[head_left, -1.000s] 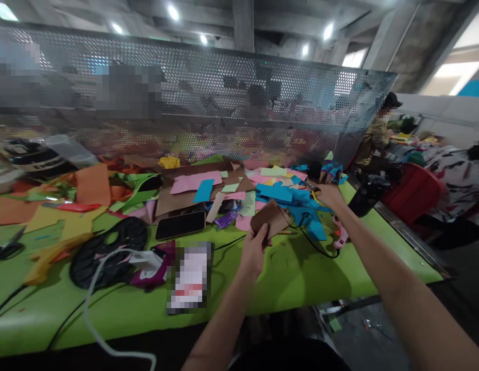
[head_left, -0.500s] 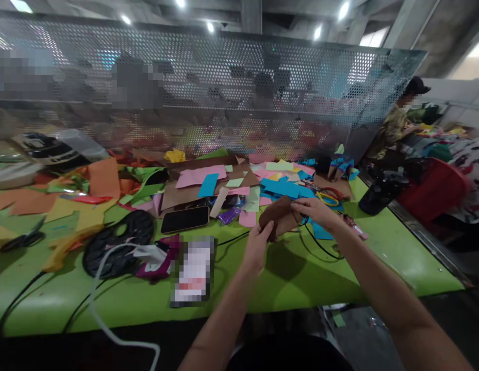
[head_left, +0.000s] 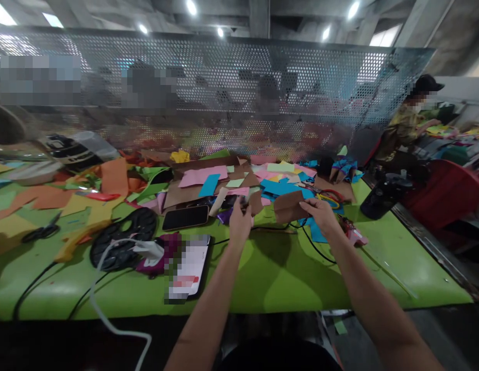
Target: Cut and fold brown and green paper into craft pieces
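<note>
My right hand (head_left: 319, 212) pinches a piece of brown paper (head_left: 288, 207) by its right edge, above the green table. A gap to the left of it, my left hand (head_left: 240, 221) is closed with its fingers up, and a smaller brown paper piece (head_left: 256, 204) shows at its fingertips. Just beyond both hands lie blue paper strips (head_left: 281, 188). Scissors (head_left: 328, 198) with yellow and red handles rest beyond my right hand. A purple wrapper (head_left: 224, 217) is partly hidden by my left hand.
On the green table (head_left: 301, 283) lie a dark phone (head_left: 185, 218), a lit phone (head_left: 193, 263), a tissue pack (head_left: 162, 255), a black round tray (head_left: 123, 239) and a yellow glue gun (head_left: 75, 242). A black bottle (head_left: 384, 193) stands right; a perforated metal screen (head_left: 224, 93) rises behind.
Both hands were together on the brown paper. They have moved apart, left hand leftward, and brown paper now shows at each hand separately. The view has shifted slightly.
</note>
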Demonstrator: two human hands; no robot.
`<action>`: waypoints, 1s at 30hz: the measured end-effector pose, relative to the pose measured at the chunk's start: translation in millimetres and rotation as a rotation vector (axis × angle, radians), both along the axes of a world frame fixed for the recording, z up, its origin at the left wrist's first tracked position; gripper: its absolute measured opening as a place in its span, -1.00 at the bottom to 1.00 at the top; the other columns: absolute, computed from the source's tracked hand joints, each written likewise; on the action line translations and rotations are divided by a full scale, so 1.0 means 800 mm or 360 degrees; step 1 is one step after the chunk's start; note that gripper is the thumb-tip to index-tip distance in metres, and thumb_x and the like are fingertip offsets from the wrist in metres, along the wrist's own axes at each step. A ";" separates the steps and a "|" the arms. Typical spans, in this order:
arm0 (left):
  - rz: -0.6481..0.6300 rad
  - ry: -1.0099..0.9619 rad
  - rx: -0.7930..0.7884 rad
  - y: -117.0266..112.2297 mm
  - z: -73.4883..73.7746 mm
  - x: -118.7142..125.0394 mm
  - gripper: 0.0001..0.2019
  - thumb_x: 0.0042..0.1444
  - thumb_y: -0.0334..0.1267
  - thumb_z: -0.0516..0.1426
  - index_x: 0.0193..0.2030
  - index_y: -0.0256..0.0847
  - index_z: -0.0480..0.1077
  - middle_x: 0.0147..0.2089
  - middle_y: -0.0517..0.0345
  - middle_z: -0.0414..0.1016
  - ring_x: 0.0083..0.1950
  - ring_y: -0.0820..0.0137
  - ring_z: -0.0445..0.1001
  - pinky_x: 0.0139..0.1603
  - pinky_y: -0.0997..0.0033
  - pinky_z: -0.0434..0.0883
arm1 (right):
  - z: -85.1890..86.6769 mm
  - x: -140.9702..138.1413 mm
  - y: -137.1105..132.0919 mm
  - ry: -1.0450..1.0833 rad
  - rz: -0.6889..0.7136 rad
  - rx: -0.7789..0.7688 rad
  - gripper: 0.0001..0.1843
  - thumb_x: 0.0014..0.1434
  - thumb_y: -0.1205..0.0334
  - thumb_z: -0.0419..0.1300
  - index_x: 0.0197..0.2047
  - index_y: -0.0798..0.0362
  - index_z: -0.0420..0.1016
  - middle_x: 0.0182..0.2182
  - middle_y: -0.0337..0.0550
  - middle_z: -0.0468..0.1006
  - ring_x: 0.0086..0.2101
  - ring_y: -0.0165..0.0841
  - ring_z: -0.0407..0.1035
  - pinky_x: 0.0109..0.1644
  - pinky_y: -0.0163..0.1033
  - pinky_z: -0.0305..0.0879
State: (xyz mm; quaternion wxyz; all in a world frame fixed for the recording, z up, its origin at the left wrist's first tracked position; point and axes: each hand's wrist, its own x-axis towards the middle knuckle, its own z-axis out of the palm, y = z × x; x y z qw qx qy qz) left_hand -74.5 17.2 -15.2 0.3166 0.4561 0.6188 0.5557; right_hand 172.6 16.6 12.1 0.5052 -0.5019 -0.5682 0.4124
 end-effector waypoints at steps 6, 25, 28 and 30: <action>-0.0227 0.0657 0.0540 -0.006 0.022 0.014 -0.28 0.03 -0.45 0.14 0.37 -0.10 0.12 0.39 -0.08 0.17 0.41 0.07 0.08 0.38 -0.01 0.01 | -0.001 -0.003 -0.001 0.0303 0.0121 -0.0135 -0.61 -0.14 -0.11 0.38 -0.37 0.01 0.49 -0.48 -0.23 0.50 -0.46 -0.34 0.33 -0.37 -0.25 0.24; -0.0601 -0.0616 0.0181 0.001 0.019 0.046 -0.77 -0.16 -0.21 0.35 -0.31 -0.21 0.59 -0.32 0.13 0.59 -0.20 0.28 0.48 -0.06 0.36 0.39 | 0.011 0.054 0.034 -0.1117 -0.0241 0.0004 -0.72 0.21 0.17 0.10 -0.05 0.01 0.52 -0.20 -0.05 0.63 -0.16 -0.19 0.48 -0.12 -0.16 0.37; -0.0611 -0.0835 0.0166 0.004 0.017 0.043 -0.72 -0.18 -0.18 0.36 -0.29 -0.23 0.57 -0.30 0.14 0.60 -0.22 0.35 0.48 -0.11 0.44 0.39 | 0.017 0.082 0.064 -0.1428 -0.0365 -0.0042 -0.74 0.18 0.22 0.19 -0.07 0.06 0.55 -0.05 0.09 0.58 0.03 -0.01 0.37 0.03 -0.04 0.30; -0.0638 -0.0962 0.0141 0.003 0.018 0.044 -0.67 -0.21 -0.17 0.38 -0.26 -0.22 0.57 -0.27 0.13 0.61 -0.20 0.36 0.50 -0.10 0.45 0.39 | 0.014 0.090 0.079 -0.1603 -0.0387 -0.0078 -0.71 0.20 0.22 0.21 -0.01 0.10 0.53 0.02 0.14 0.52 0.06 0.00 0.34 0.08 -0.01 0.27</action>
